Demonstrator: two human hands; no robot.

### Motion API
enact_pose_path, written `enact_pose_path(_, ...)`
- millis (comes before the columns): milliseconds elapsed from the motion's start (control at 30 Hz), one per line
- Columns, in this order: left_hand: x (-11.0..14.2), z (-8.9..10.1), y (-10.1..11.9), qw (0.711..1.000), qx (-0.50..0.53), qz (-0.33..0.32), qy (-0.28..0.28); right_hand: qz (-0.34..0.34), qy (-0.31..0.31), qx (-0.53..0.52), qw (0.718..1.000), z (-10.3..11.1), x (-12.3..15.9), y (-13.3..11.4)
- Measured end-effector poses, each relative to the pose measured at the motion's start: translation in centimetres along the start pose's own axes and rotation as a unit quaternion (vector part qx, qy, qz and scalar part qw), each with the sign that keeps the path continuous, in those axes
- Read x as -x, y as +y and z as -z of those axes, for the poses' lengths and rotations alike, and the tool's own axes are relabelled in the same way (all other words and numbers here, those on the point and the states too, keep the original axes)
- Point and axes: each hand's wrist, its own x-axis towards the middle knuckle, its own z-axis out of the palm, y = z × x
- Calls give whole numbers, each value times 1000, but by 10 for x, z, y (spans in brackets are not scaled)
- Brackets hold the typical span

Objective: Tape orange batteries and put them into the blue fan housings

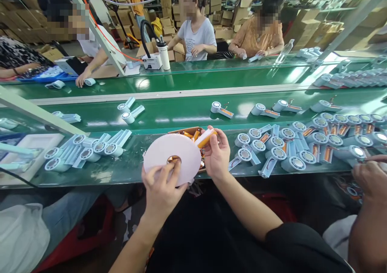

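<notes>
My left hand (165, 180) grips a white roll of tape (172, 150), its fingers hooked into the centre hole. The roll faces me, tilted, over the bench edge. In my right hand (218, 152), an orange battery (208, 139) with a white strip along its top is pinched between thumb and fingers. The battery's left end meets the roll's right rim; whether the strip is still joined to the roll I cannot tell. Behind the roll, a box (193, 129) of several orange batteries is partly hidden.
Light-blue handheld fan bodies (276, 154) crowd the bench at right; more fan bodies (113, 149) lie at left. Others ride the green conveyor belt (181, 114). A co-worker's hand (370, 178) is at the right edge. Several people sit across the line. A slanted post (39, 110) crosses at left.
</notes>
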Motion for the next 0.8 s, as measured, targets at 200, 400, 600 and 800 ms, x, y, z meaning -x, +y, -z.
enact_pose_path(200,20,-10,27,997,58,-1,-58,-25,-76,50,996,36,-37,-21)
enact_pose_path(400,-30,-21,-3,933,175,-44,-312,100,40,17,994,77,-131,-71)
enact_pose_path(600,-78,-41,-133,931,30,258,-259,-61,36,167,983,114,-60,-79)
enact_pose_path(800,-49,-35,-197,897,-105,351,-246,-159,199,344,904,183,-9,-77)
